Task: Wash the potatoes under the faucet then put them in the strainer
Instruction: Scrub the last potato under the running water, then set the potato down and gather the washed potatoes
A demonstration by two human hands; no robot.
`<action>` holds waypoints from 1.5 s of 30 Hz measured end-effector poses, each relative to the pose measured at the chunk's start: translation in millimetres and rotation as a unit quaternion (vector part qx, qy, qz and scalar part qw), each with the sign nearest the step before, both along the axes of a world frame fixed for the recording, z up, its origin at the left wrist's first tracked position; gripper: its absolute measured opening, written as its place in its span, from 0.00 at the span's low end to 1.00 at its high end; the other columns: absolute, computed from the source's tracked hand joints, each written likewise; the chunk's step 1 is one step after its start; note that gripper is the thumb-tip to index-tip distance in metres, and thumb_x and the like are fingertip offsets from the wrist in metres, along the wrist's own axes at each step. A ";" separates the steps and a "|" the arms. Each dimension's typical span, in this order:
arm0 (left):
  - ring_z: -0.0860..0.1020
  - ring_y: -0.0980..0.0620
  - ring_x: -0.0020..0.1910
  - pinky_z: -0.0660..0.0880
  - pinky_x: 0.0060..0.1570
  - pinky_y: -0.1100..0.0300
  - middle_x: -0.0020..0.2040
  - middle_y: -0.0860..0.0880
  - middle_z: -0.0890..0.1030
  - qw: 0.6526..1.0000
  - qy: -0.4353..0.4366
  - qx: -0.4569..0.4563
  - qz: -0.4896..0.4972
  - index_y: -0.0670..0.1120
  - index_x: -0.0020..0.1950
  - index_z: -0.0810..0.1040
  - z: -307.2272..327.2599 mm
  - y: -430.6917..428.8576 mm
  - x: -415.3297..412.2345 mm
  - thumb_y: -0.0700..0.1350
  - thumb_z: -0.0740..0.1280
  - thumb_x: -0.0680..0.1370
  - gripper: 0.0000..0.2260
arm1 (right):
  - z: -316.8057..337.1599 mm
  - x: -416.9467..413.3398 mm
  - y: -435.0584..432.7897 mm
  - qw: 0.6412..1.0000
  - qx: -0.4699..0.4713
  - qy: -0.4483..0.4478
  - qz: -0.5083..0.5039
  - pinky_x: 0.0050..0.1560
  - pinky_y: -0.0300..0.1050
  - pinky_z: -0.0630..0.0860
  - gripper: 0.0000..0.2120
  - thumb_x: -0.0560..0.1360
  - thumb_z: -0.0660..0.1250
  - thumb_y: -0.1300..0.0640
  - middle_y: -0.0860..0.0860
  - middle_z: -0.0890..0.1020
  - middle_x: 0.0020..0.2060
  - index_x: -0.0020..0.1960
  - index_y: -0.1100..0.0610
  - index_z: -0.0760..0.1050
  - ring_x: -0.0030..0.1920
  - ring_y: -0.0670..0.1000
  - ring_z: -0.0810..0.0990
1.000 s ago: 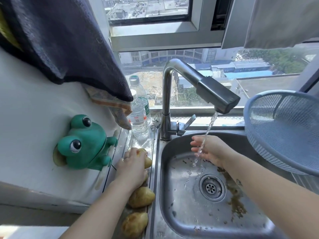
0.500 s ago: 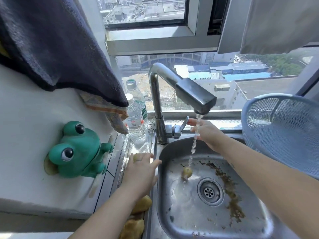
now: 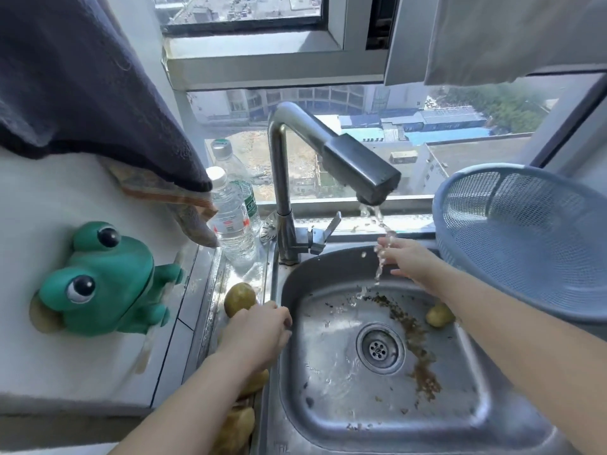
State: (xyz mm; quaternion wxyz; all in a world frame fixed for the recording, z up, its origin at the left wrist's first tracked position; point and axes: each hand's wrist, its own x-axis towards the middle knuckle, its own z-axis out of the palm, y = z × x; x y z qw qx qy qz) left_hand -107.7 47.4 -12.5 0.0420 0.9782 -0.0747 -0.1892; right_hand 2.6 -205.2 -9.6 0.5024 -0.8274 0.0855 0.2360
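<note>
My right hand point(image 3: 405, 261) is open under the running water from the faucet point(image 3: 358, 169), and it holds nothing. My left hand point(image 3: 259, 333) is curled over the sink's point(image 3: 328, 431) left edge. It may be closing on a potato, but my own hand hides that, so I cannot tell.

One small potato point(image 3: 438, 315) lies loose in the sink, by the right wall, partly behind my right arm. It looks wet, but it is not in the strainer yet. A bigger potato point(image 3: 239, 298) sits on the ledge just past my left hand. Two more potatoes point(image 3: 238, 428) lie on the ledge under my left arm.

The blue strainer point(image 3: 525, 238) on the right looks empty. So I think the job has just started. No potato is put away, and most seem unwashed.
</note>
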 end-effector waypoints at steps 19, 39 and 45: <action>0.77 0.51 0.58 0.75 0.57 0.56 0.62 0.52 0.79 0.968 0.202 -0.144 -0.035 0.51 0.68 0.72 -72.5 -126.3 -15.4 0.52 0.60 0.80 0.16 | -144.2 -74.5 -105.0 0.850 -0.486 0.058 0.196 0.67 0.53 0.67 0.26 0.76 0.56 0.66 0.54 0.56 0.75 0.73 0.52 0.63 0.73 0.60 0.58; 0.76 0.50 0.37 0.69 0.34 0.63 0.47 0.46 0.77 0.883 0.272 -0.288 0.250 0.49 0.53 0.75 -73.8 -102.2 -10.0 0.42 0.57 0.79 0.09 | -96.1 -90.9 -8.2 0.989 0.131 0.063 -0.017 0.45 0.44 0.73 0.14 0.72 0.69 0.52 0.56 0.79 0.51 0.54 0.54 0.70 0.47 0.53 0.78; 0.79 0.44 0.41 0.77 0.36 0.53 0.48 0.43 0.77 0.643 0.278 -0.502 0.506 0.45 0.52 0.72 -33.6 -74.3 -18.2 0.50 0.53 0.83 0.12 | -40.9 -105.6 37.2 0.855 0.464 0.178 -0.149 0.46 0.51 0.74 0.09 0.67 0.59 0.58 0.59 0.77 0.38 0.44 0.60 0.74 0.39 0.57 0.77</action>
